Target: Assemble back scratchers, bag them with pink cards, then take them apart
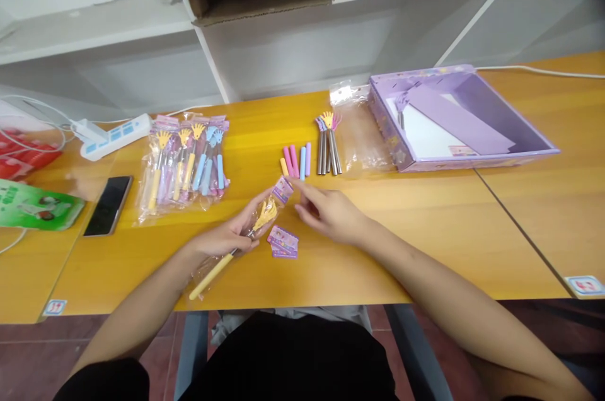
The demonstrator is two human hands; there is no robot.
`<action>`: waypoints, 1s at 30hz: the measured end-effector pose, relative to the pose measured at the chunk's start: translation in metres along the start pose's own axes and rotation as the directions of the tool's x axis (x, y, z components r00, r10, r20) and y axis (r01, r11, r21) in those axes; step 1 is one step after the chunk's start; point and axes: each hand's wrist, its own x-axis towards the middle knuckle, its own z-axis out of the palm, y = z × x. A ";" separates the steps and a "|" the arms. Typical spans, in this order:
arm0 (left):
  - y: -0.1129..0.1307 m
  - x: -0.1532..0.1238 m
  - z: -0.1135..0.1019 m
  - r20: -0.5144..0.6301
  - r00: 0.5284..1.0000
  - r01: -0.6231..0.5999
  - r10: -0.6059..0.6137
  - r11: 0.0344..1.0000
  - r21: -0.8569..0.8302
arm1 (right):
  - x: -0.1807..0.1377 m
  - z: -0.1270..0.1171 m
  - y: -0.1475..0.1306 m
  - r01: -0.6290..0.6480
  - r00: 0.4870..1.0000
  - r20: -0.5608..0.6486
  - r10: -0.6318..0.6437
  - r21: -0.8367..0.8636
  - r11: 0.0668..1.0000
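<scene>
A yellow back scratcher (213,275) with a hand-shaped head lies slanted in a clear plastic bag, its handle toward me. My left hand (229,234) is closed round its metal shaft, through the bag. At the bag's upper end shows a purple printed card (283,190). The stretched index finger of my right hand (333,215) reaches the corner of this card; the thumb is apart from it, and the other fingers are curled and partly hidden. Between my hands, several loose purple cards (283,242) lie overlapped on the table (359,268).
Bagged back scratchers (189,164) are piled at the left, by a phone (108,205) and a power strip (118,136). Coloured handle sleeves (296,161) and unbagged scratchers (329,145) lie ahead. A purple box (477,164) stands right of clear bags (363,142). A cardboard box (265,0) sits above.
</scene>
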 end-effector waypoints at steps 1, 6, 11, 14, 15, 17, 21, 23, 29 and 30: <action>0.000 0.000 0.001 0.015 1.000 -0.008 0.009 1.000 -0.025 | 0.001 -0.002 0.001 -0.035 0.999 -0.014 0.036 0.055 0.998; 0.005 0.000 0.003 0.078 0.995 -0.056 0.058 0.998 -0.023 | 0.005 -0.008 0.003 -0.162 0.982 -0.051 0.184 0.287 0.944; 0.013 -0.009 -0.011 0.055 0.998 -0.013 0.012 1.000 0.018 | 0.007 -0.022 0.010 -0.213 0.941 -0.184 0.284 0.332 0.919; 0.006 -0.018 -0.026 -0.089 0.996 0.016 -0.014 1.000 0.025 | 0.006 -0.031 0.016 -0.279 0.935 -0.104 0.340 0.377 0.883; 0.002 -0.021 -0.030 -0.145 0.989 0.029 -0.028 1.000 0.007 | 0.005 -0.033 0.017 -0.303 0.946 0.014 0.323 0.387 0.871; -0.007 -0.023 -0.035 -0.213 0.975 0.040 -0.056 0.996 -0.078 | 0.003 -0.031 0.015 -0.335 0.930 0.278 0.239 0.377 0.864; -0.010 -0.014 -0.030 -0.141 0.990 -0.034 -0.008 0.954 -0.297 | 0.003 -0.015 0.002 -0.331 0.889 0.427 0.167 0.345 0.878; -0.006 -0.006 -0.021 -0.053 0.997 -0.075 0.060 0.934 -0.348 | 0.005 -0.005 -0.005 -0.338 0.921 0.339 0.190 0.457 0.823; 0.003 0.001 0.004 0.331 0.937 0.026 0.112 0.922 -0.385 | 0.007 -0.005 -0.012 -0.353 0.930 0.338 0.143 0.715 0.604; 0.002 0.000 0.007 0.376 0.920 0.063 0.106 0.910 -0.410 | 0.007 -0.010 -0.012 -0.379 0.920 0.360 0.155 0.720 0.581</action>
